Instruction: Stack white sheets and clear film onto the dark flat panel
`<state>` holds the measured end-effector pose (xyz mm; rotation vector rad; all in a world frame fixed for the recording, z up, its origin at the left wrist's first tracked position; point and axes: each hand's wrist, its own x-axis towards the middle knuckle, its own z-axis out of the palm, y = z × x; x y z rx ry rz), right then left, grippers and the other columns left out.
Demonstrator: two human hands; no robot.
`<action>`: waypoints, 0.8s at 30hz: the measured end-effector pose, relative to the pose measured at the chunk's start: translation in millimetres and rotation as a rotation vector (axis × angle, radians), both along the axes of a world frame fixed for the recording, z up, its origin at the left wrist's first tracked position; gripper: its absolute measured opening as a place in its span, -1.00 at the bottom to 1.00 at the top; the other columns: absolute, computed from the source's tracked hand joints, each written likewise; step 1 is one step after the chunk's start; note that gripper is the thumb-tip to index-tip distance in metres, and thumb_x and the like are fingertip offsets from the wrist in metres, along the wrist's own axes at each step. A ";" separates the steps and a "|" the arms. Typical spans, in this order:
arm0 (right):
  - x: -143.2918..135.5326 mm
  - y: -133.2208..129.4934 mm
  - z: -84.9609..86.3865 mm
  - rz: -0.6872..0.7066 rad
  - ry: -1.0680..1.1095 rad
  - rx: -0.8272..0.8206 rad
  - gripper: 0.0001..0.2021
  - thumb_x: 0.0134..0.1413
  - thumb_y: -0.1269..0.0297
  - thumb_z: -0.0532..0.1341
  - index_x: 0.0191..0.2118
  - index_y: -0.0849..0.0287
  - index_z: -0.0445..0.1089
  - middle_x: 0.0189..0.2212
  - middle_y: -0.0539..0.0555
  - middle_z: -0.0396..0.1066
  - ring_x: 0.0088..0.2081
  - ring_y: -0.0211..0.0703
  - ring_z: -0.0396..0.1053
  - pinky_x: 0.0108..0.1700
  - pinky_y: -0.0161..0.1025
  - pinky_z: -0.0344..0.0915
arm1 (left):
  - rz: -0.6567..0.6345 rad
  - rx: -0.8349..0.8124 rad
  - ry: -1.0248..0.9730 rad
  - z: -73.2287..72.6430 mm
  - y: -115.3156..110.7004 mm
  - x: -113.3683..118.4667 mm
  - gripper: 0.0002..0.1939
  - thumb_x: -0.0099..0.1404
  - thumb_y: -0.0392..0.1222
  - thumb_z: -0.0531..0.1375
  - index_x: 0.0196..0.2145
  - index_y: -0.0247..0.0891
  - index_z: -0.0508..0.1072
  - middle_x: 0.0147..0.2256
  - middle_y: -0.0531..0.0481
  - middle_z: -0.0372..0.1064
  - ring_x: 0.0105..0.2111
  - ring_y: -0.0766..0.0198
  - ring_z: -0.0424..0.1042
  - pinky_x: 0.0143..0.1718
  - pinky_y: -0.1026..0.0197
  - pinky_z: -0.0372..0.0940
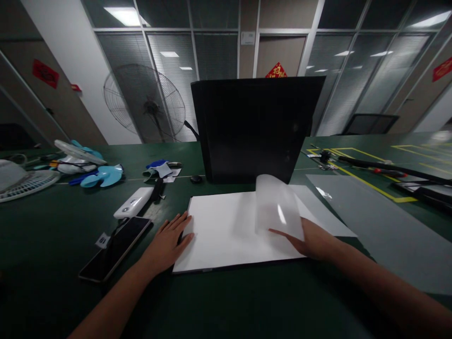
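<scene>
Translucent sheet (277,205), curled, over flat white panel (222,230)

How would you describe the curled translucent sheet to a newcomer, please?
Find the big black panel standing on the green table. In front lies a white surface; the curled translucent sheet rises above it, at the right hand. Unlike the flat grey sheet farther right, it bends upward.
</scene>
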<state>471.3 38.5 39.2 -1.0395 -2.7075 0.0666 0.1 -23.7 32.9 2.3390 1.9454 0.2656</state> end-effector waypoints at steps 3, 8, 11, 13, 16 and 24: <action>-18.0 -12.0 17.6 0.137 -0.146 -0.017 -0.41 0.28 0.39 0.15 0.36 -0.22 0.22 0.27 0.04 0.31 0.19 0.08 0.37 0.16 0.17 0.40 | 0.003 -0.001 -0.003 1.2 -0.1 0.6 -0.31 0.51 0.20 -0.06 0.44 -0.21 0.11 0.45 -0.12 -0.08 0.44 -0.03 -0.05 0.41 -0.24 -0.13; -28.9 -22.3 31.7 0.243 -0.094 -0.073 -0.41 0.29 0.42 0.15 0.38 -0.12 0.20 0.36 0.04 0.16 0.33 0.02 0.21 0.31 0.15 0.24 | -0.002 0.010 0.009 0.9 -0.2 0.6 -0.33 0.52 0.19 -0.05 0.43 -0.19 0.13 0.45 -0.12 -0.06 0.43 -0.03 -0.04 0.41 -0.25 -0.12; -32.3 -28.1 33.7 0.275 -0.102 -0.110 -0.42 0.32 0.39 0.15 0.39 -0.12 0.18 0.38 0.05 0.14 0.34 0.03 0.18 0.32 0.16 0.21 | -0.005 0.014 0.011 -0.8 0.2 0.1 -0.33 0.52 0.19 -0.05 0.43 -0.21 0.13 0.44 -0.14 -0.05 0.43 -0.03 -0.04 0.41 -0.26 -0.12; -36.9 -32.5 35.6 0.289 -0.129 -0.138 -0.41 0.33 0.38 0.12 0.41 -0.12 0.14 0.39 0.06 0.09 0.36 0.04 0.15 0.33 0.18 0.19 | -0.005 0.018 0.014 -1.9 0.5 0.0 -0.32 0.52 0.19 -0.06 0.43 -0.23 0.13 0.44 -0.14 -0.05 0.43 -0.03 -0.04 0.40 -0.26 -0.11; -45.2 -38.6 38.4 0.315 -0.154 -0.177 -0.41 0.33 0.38 0.10 0.42 -0.09 0.13 0.41 0.07 0.05 0.38 0.06 0.11 0.34 0.20 0.15 | -0.003 0.025 0.025 -2.7 0.6 0.0 -0.33 0.53 0.17 -0.06 0.42 -0.25 0.14 0.44 -0.14 -0.05 0.44 -0.02 -0.05 0.41 -0.25 -0.11; -60.4 -47.0 38.7 0.338 -0.123 -0.203 -0.47 0.39 0.32 0.07 0.41 -0.07 0.17 0.41 0.05 0.07 0.39 0.03 0.08 0.37 0.18 0.11 | -0.010 0.025 0.014 -1.7 -1.4 1.0 -0.36 0.57 0.15 -0.19 0.43 -0.21 0.12 0.44 -0.11 -0.04 0.44 0.03 -0.05 0.41 -0.26 -0.11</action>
